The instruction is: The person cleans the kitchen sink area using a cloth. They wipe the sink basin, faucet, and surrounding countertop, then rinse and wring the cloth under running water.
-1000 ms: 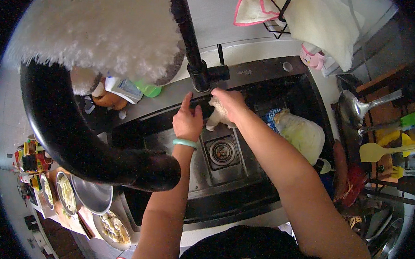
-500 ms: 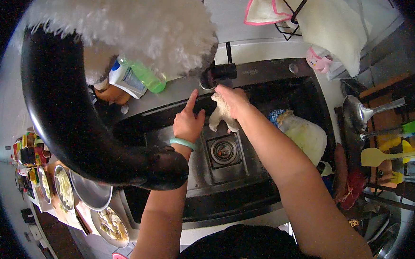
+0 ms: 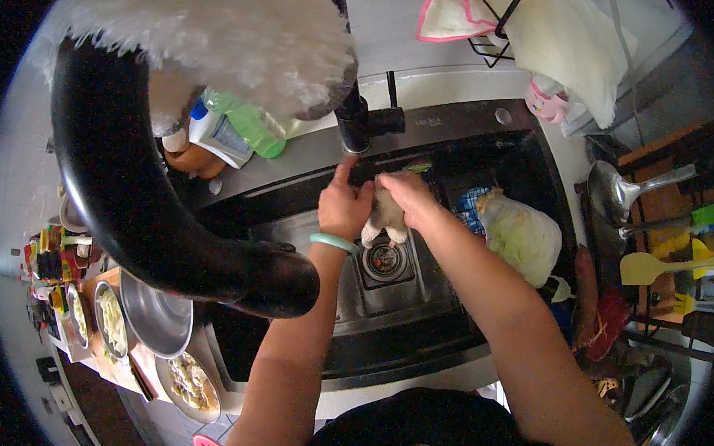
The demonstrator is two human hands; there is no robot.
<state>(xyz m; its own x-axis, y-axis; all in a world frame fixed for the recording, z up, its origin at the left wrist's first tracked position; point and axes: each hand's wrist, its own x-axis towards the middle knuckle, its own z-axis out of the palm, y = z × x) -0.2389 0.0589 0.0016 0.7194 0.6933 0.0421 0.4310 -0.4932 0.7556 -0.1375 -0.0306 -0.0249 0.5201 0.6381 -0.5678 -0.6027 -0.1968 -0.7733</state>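
Over the sink (image 3: 427, 342), my right hand (image 3: 407, 197) is closed round a pale, wet-looking cloth (image 3: 388, 213). Its two loose ends hang above the drain strainer (image 3: 384, 260), which has bits of food scraps in it. My left hand (image 3: 345, 210), with a light green bangle at the wrist, is close beside the cloth on the left. Its index finger is stretched toward the tap base (image 3: 356, 137), and the thumb is held apart from it, near my right hand. The other left fingers are mostly hidden, and I cannot tell whether they touch the cloth.
A black curved tap spout (image 3: 122, 192) and white fluffy material (image 3: 213, 34) block the upper left. A bagged pale green vegetable (image 3: 524, 237) lies in the sink's right side. Behind stands a green bottle (image 3: 252, 127). Bowls (image 3: 155, 317) are left; ladles (image 3: 612, 194) hang right.
My left hand has moved right, up close to the cloth. My right hand has come slightly lower and nearer with the cloth, whose ends now hang over the drain.
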